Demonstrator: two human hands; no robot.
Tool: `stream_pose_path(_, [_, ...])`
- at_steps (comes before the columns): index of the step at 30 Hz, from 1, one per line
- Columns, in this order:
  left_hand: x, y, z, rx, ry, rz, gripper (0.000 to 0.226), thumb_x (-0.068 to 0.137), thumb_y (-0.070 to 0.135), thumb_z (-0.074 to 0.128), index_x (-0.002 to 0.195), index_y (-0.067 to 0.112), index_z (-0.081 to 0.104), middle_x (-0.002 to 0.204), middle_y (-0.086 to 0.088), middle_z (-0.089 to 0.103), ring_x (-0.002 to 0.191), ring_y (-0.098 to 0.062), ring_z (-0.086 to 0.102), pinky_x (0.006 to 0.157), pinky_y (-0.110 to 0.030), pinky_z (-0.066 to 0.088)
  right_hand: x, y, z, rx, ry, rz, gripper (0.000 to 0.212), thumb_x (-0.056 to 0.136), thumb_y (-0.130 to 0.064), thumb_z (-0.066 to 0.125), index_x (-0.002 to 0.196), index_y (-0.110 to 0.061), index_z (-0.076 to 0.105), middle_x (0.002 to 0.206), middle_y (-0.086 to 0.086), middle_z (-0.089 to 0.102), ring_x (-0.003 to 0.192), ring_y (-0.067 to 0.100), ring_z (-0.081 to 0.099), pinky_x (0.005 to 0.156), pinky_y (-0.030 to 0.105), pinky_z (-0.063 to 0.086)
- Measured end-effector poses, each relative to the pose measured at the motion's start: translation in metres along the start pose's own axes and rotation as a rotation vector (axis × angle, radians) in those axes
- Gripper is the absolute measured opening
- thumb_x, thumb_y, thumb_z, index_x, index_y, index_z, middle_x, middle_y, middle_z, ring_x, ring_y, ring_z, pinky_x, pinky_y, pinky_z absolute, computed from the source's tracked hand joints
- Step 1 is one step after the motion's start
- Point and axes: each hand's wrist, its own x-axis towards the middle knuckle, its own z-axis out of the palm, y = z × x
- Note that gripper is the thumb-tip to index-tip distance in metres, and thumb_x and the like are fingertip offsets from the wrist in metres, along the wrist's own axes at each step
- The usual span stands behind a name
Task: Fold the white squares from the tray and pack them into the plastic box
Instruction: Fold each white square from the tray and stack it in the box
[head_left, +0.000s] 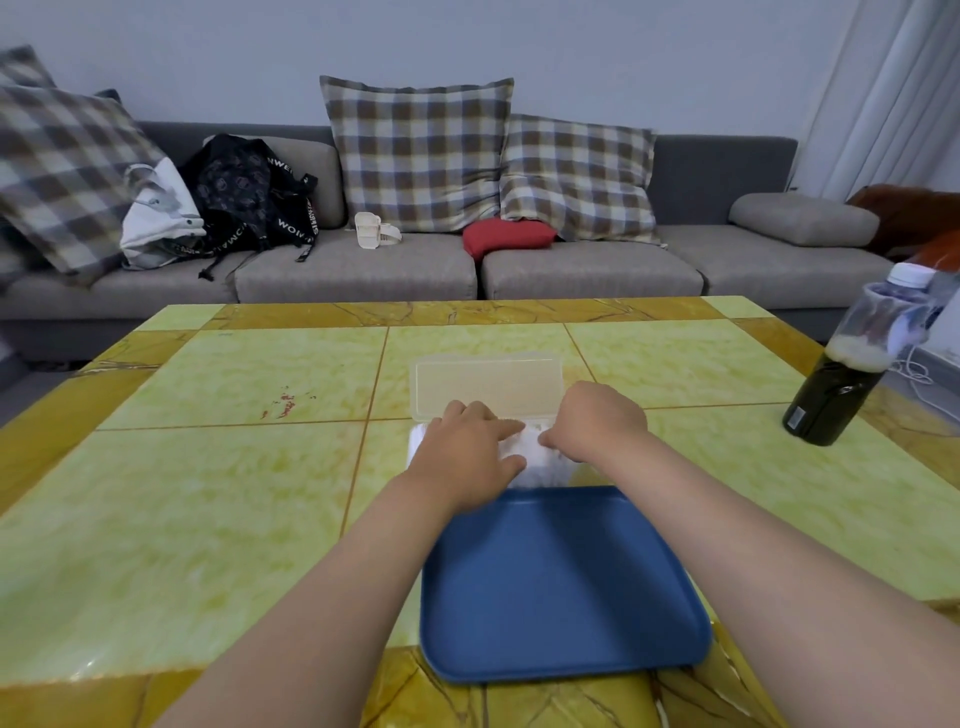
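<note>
A clear plastic box sits in the middle of the table, its hinged lid (488, 384) lying open on the far side. White folded squares (537, 457) fill the box, mostly hidden by my hands. My left hand (470, 452) lies flat on the white squares with fingers stretched out to the right, pressing down. My right hand (597, 421) rests on the right end of the box with fingers bent down onto the white material. The blue tray (561, 582) lies just in front of the box, with nothing on it.
A dark bottle (841, 384) with a white cap stands at the table's right edge. The yellow-green tiled table (234, 493) has a small red stain on its left half. Behind it a grey sofa (363, 270) holds checked cushions, bags and a red pouch.
</note>
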Motion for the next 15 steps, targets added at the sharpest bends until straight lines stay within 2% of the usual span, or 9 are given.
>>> stream_pose_path(4, [-0.014,-0.002,0.003,0.07,0.056,0.031,0.057,0.096,0.048,0.049,0.15,0.029,0.041,0.152,0.001,0.039,0.14,-0.021,0.03,0.114,-0.036,0.025,-0.004,0.018,0.014,0.317,0.003,-0.037,0.035,0.083,-0.046,0.071,0.085,-0.01,0.073,0.091,0.004,0.074,0.083,0.026,0.069,0.066,0.034,0.053])
stream_pose_path(6, [-0.018,-0.003,0.006,0.107,0.038,0.023,0.061,0.097,0.052,0.047,0.151,0.027,0.038,0.158,-0.001,0.033,0.145,-0.022,0.025,0.118,-0.037,0.02,-0.005,0.026,0.016,0.47,0.01,-0.101,0.029,0.091,-0.045,0.062,0.095,-0.017,0.069,0.113,0.004,0.067,0.096,0.024,0.065,0.077,0.037,0.051])
stream_pose_path(8, [-0.021,-0.003,0.011,0.129,-0.008,0.022,0.068,0.098,0.056,0.042,0.157,0.025,0.027,0.166,-0.003,0.02,0.152,-0.023,0.013,0.124,-0.039,0.011,-0.008,0.035,0.012,0.566,0.018,-0.144,0.018,0.099,-0.038,0.049,0.107,-0.027,0.06,0.132,0.002,0.057,0.107,0.02,0.059,0.088,0.034,0.047])
stream_pose_path(10, [-0.02,0.001,0.018,0.155,-0.07,0.022,0.074,0.1,0.058,0.035,0.161,0.022,0.012,0.169,-0.003,0.001,0.155,-0.021,-0.004,0.126,-0.043,0.0,-0.014,0.044,0.011,0.518,0.059,-0.209,0.03,0.103,-0.032,0.043,0.129,-0.026,0.056,0.146,0.002,0.048,0.126,0.021,0.051,0.104,0.036,0.042])
stream_pose_path(11, [-0.019,0.003,0.021,0.164,-0.091,0.021,0.077,0.1,0.058,0.033,0.161,0.02,0.005,0.169,-0.004,-0.005,0.155,-0.02,-0.009,0.125,-0.043,-0.004,-0.019,0.046,0.01,0.436,0.066,-0.27,0.039,0.103,-0.03,0.042,0.141,-0.023,0.049,0.154,0.002,0.041,0.138,0.022,0.041,0.113,0.037,0.034])
stream_pose_path(13, [-0.014,0.01,0.025,0.154,-0.114,0.015,0.08,0.1,0.057,0.033,0.16,0.016,-0.001,0.168,-0.005,-0.011,0.154,-0.019,-0.014,0.125,-0.042,-0.008,-0.03,0.044,0.012,0.23,0.031,-0.438,0.057,0.104,-0.031,0.039,0.158,-0.018,0.025,0.167,0.004,0.016,0.154,0.021,0.011,0.124,0.037,0.013])
stream_pose_path(15, [-0.011,0.012,0.026,0.092,-0.129,0.016,0.08,0.101,0.053,0.035,0.16,0.014,-0.003,0.168,-0.005,-0.01,0.154,-0.018,-0.013,0.123,-0.04,-0.009,-0.038,0.036,0.02,0.071,-0.046,-0.564,0.066,0.105,-0.035,0.034,0.162,-0.018,0.004,0.169,0.003,-0.007,0.155,0.017,-0.01,0.126,0.037,0.0])
